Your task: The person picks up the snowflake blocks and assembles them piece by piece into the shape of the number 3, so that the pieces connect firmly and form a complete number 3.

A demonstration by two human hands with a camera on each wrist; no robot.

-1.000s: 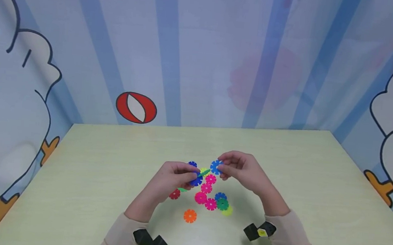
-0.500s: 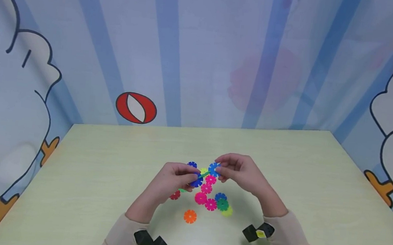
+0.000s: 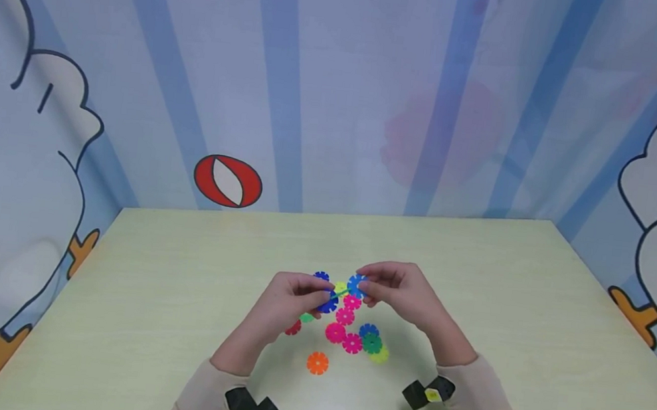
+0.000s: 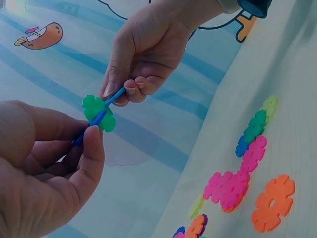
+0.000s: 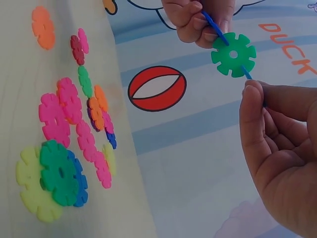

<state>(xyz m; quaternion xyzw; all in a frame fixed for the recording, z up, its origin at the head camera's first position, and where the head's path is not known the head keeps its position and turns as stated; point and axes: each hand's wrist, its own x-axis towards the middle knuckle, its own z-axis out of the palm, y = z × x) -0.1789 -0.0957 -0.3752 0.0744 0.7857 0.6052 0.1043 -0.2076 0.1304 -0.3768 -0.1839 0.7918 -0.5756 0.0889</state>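
Between finger and thumb, my left hand point(image 3: 288, 302) pinches a dark blue notched plastic disc point(image 3: 328, 304). A green notched disc point(image 5: 234, 66) is at that disc's edge, nearly edge-on in the head view. My right hand point(image 3: 403, 292) pinches a lighter blue notched disc point(image 3: 355, 284). In the right wrist view the lighter blue disc appears as a thin edge that meets the green disc's rim, across from the dark blue one. The left wrist view has both blue discs overlapping the green disc point(image 4: 92, 106). Both hands hold the pieces above the table.
Below the hands, several loose discs lie on the pale table point(image 3: 172, 322): pink discs point(image 3: 336, 333), an orange disc point(image 3: 318, 356), and a green disc point(image 3: 371, 346) overlapping a yellow disc point(image 3: 382, 355). My left hand partly covers a red disc point(image 3: 294, 328). A printed backdrop point(image 3: 365, 88) stands behind.
My right hand has moved slightly left and down, bringing the lighter blue disc up against the green one. The left hand has barely moved.
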